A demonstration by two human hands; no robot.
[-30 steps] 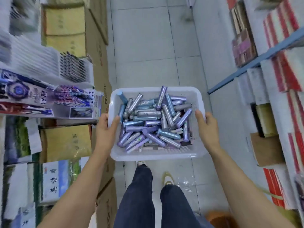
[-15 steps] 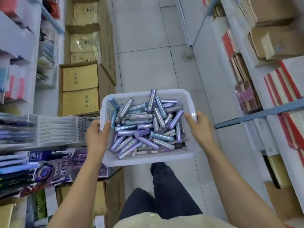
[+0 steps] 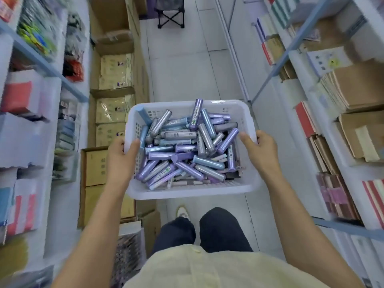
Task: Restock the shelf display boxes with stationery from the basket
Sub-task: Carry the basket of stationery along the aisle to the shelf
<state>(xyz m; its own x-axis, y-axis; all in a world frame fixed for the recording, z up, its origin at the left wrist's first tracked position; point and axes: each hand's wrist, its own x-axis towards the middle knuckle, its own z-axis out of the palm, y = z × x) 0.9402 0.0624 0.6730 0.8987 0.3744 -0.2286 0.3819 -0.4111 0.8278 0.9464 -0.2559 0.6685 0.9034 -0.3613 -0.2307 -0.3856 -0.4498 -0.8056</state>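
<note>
Holds white plastic basket (image 3: 187, 193) at centre of frame, up off the tiled floor (image 3: 187, 69) in a narrow aisle, apart from the shelving on either side. Grips left rim with left hand (image 3: 120, 161): thumb hooked over the edge into the basket, other fingers curled round the outside wall, mostly hidden. Grips right rim with right hand (image 3: 261, 154) the same way, thumb inside, fingers wrapped round the edge. Basket heaped with loose tubes (image 3: 182, 150) in purple, pale blue and silver, lying criss-cross, some with small printed labels too blurred to read; one purple tube propped on end against the far wall, one blue block leaning in the far left corner. Left of frame: left shelves (image 3: 41, 57) with packed goods, heavily blurred, cannot tell which are display boxes. Just right of those, along the floor: row of open cardboard boxes (image 3: 112, 71) with bagged stock inside. Right of frame: right shelves (image 3: 291, 48) with stacks of brown notebooks (image 3: 357, 88) and red-and-white spined books lower down. Top centre: black folding stool (image 3: 170, 11) standing on the floor, well beyond the basket. Bottom of frame: pale yellow shirt (image 3: 207, 267), dark trousers (image 3: 218, 229), one light shoe (image 3: 182, 212) showing just under the basket's near wall.
</note>
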